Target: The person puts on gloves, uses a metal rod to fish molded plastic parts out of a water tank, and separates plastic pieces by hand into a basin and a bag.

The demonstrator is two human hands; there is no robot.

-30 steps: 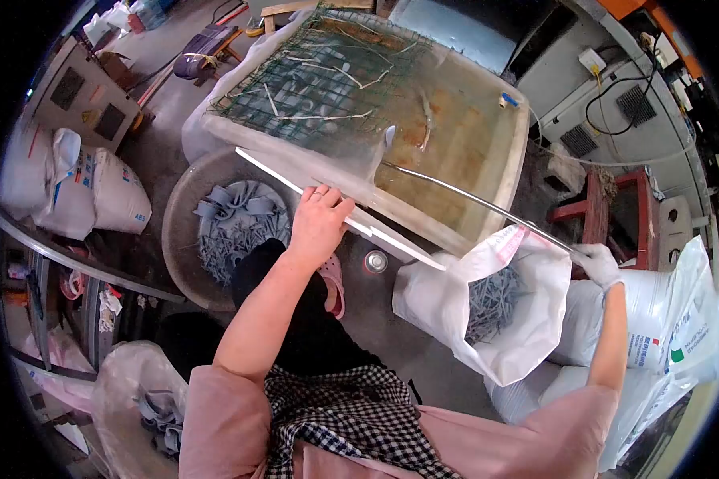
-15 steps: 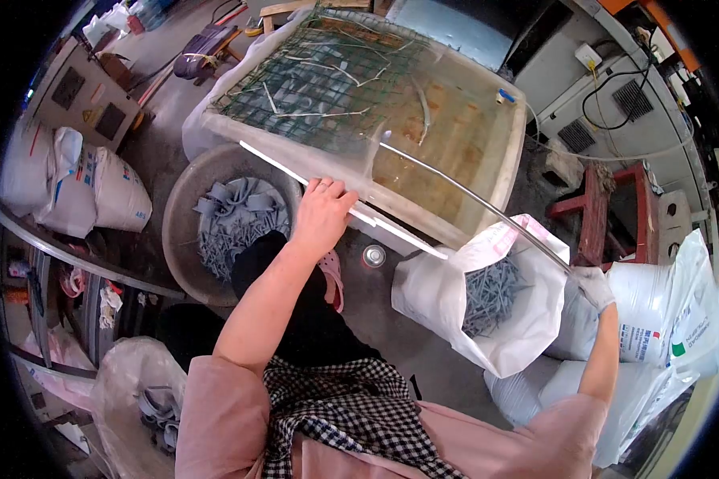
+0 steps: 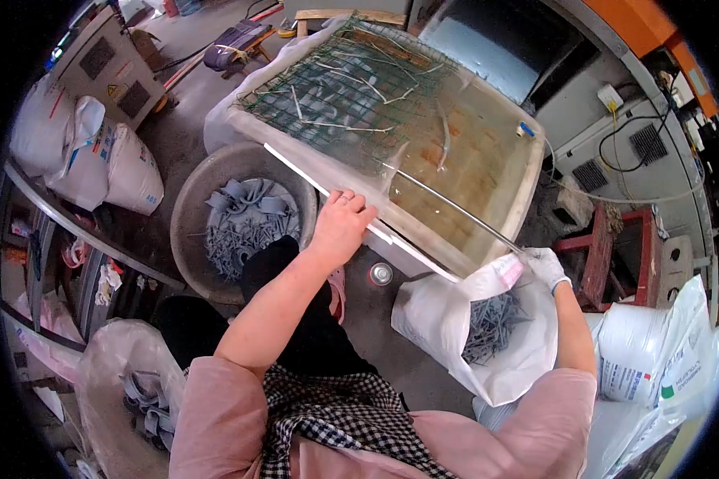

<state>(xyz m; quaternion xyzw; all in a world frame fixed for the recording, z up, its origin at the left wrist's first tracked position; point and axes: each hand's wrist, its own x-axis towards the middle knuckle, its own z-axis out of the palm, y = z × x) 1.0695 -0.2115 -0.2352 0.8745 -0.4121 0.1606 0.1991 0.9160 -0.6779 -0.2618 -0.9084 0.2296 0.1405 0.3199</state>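
My left hand (image 3: 343,227), bare, has its fingers curled over a long white strip (image 3: 295,168) along the front edge of the water-filled tub (image 3: 527,180). My right hand (image 3: 545,267), in a pale glove, grips the near end of a thin metal rod (image 3: 455,206). The rod slants across the tub, its far part reaching into the water beside the green mesh (image 3: 343,88). Below my right hand stands a white sack (image 3: 431,319), open at the top, with grey plastic sticks (image 3: 491,323) inside.
A round basin (image 3: 188,247) with grey plastic pieces stands left of my legs. A can (image 3: 381,275) is on the floor between basin and sack. Full sacks (image 3: 132,172) lie at left, more bags (image 3: 635,351) at right. A red metal stand (image 3: 591,263) is beyond my right hand.
My right hand has moved forward and left, pushing the rod farther over the tub. My left hand stays at the white strip. The whole view has shifted slightly.
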